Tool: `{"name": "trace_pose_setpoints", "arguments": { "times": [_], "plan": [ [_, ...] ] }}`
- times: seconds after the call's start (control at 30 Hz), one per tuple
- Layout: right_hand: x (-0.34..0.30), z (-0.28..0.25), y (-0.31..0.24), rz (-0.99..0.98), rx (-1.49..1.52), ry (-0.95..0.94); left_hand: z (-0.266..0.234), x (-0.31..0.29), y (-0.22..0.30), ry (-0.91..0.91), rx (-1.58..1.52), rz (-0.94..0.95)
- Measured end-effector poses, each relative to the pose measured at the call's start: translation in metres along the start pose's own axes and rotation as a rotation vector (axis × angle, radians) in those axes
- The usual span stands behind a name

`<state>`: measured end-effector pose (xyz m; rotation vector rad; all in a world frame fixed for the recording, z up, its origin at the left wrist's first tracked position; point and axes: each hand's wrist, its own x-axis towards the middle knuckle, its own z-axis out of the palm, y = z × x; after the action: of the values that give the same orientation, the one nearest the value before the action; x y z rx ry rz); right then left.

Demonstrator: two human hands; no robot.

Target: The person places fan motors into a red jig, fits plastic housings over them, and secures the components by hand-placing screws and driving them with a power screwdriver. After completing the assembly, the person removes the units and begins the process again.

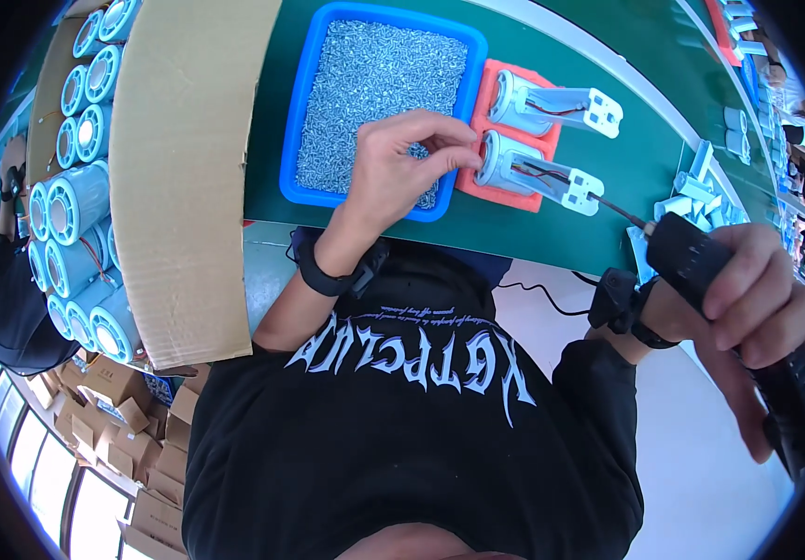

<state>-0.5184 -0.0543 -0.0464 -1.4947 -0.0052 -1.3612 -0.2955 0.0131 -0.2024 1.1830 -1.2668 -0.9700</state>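
My right hand (pixel 748 294) is wrapped round a black electric screwdriver (pixel 692 257). Its long thin bit points left, and the tip meets the white end bracket (pixel 581 191) of the nearer cylindrical housing (pixel 505 161). Thumb and fingers of my left hand (pixel 402 159) are closed in a pinch at that housing's left rim; any small piece between them is hidden. The housing lies on its side in a red foam holder (pixel 512 198), with dark wires showing inside. Beside it, farther away, a second similar housing (pixel 521 101) lies in the same holder.
A blue tray (pixel 290 154) full of small metal screws stands left of the holder on the green table (pixel 598 65). Far left, a cardboard box (pixel 192 177) contains several white cylinders (pixel 80 201). Loose white brackets (pixel 696 191) lie at the right.
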Motion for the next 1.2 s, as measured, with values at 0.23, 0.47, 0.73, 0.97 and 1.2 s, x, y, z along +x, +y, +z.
{"name": "trace_pose_setpoints", "arguments": {
  "times": [0.23, 0.47, 0.73, 0.97, 1.2],
  "plan": [
    [-0.001, 0.006, 0.017, 0.009, 0.01, 0.002, 0.014, -0.002, -0.005, -0.028, -0.004, 0.06],
    [0.001, 0.007, 0.021, 0.019, 0.016, -0.025, 0.025, -0.003, -0.002, -0.046, -0.057, 0.043],
    [0.008, 0.009, 0.033, 0.014, 0.058, -0.085, 0.041, -0.01, -0.012, 0.025, -0.241, -0.075],
    [0.016, 0.009, 0.046, -0.018, 0.153, -0.204, 0.036, -0.008, -0.009, -0.042, -0.13, -0.042],
    [0.001, 0.007, 0.016, 0.038, -0.058, 0.031, 0.036, -0.004, -0.004, -0.083, -0.002, 0.022]
  ]
}}
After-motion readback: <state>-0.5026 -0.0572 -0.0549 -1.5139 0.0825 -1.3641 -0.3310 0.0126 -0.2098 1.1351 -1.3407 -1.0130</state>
